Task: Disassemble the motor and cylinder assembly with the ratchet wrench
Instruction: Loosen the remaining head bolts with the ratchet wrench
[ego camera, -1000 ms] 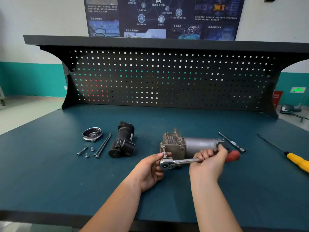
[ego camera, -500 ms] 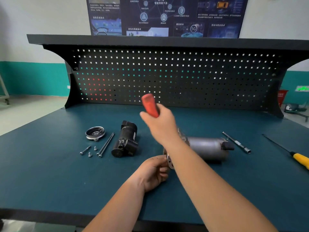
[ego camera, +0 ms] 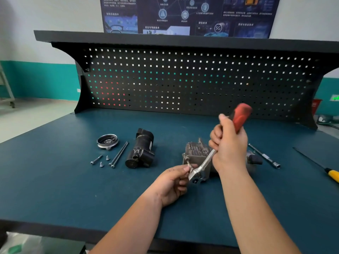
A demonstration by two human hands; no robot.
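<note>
Teal tabletop (ego camera: 55, 189) bears the likely heavy, rigid motor assembly (ego camera: 197, 153); my right hand (ego camera: 229, 143) grips the ratchet wrench (ego camera: 206, 162), left fingers (ego camera: 185, 169) pinch its head.

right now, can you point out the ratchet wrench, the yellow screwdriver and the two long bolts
ratchet wrench (ego camera: 205, 164), head view, on the bare metal shank
yellow screwdriver (ego camera: 333, 175), head view, on the yellow handle at the right edge
long bolts (ego camera: 119, 154), head view, midway along the pair of shafts
</note>
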